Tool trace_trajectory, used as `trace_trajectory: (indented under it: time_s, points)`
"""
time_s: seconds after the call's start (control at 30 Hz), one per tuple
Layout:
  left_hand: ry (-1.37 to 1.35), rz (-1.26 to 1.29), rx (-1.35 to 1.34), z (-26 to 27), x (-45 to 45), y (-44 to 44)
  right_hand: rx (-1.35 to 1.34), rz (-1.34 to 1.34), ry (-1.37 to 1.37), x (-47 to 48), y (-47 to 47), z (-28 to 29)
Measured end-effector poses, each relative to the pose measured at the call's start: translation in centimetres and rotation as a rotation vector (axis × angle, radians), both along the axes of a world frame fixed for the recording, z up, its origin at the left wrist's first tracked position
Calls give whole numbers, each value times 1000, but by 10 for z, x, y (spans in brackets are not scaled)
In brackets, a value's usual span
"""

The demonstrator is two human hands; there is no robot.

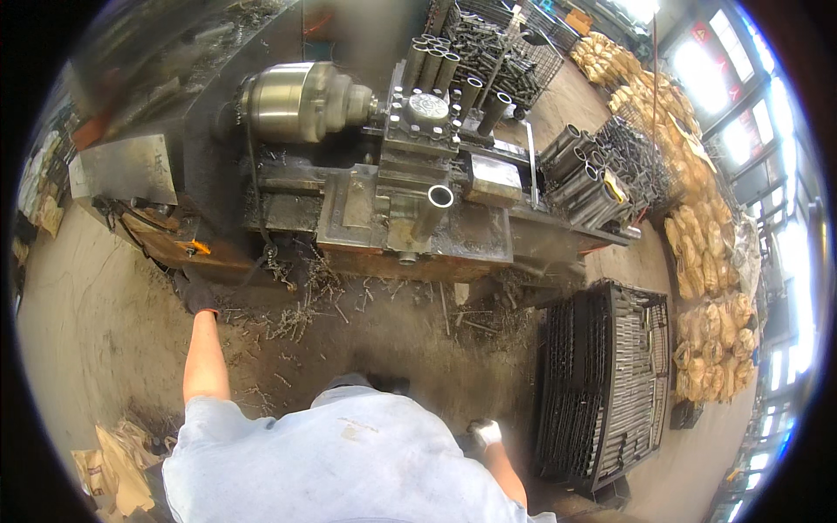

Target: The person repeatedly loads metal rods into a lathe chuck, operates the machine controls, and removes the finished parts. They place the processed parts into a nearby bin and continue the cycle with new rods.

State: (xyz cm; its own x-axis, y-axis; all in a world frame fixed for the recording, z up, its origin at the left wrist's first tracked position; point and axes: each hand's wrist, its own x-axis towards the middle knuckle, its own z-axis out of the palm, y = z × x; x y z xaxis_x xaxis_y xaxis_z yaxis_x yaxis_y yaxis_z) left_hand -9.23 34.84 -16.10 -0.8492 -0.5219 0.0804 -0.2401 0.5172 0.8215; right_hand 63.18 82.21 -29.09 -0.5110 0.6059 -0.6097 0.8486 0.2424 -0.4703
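Note:
My left hand, in a dark glove with an orange cuff, reaches to the lower left front of a metal lathe, below an orange part; its fingers are too dark to make out. Low at my right side is my right hand, in a white and grey glove, away from the machine; its grip cannot be told. The lathe chuck looks blurred at its right end, beside the tool post. One steel tube stands upright on the carriage. More steel tubes stand behind the tool post.
Steel tubes are piled at the lathe's right end. A wire crate of metal rods stands on the floor at right, with wrapped bundles beyond. Metal shavings litter the floor before the lathe. Brown paper lies at lower left.

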Motion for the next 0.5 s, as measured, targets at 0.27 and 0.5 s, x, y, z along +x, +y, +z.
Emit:
trace_trajectory:
  time_s: [0.27, 0.5]
  points:
    - [97, -175, -205, -46, -46, -34, -279, -276, 65, -59, 13, 39]
    - [-33, -81, 1096, -26, -68, -25, 85, 304, -2, -38, 10, 9]
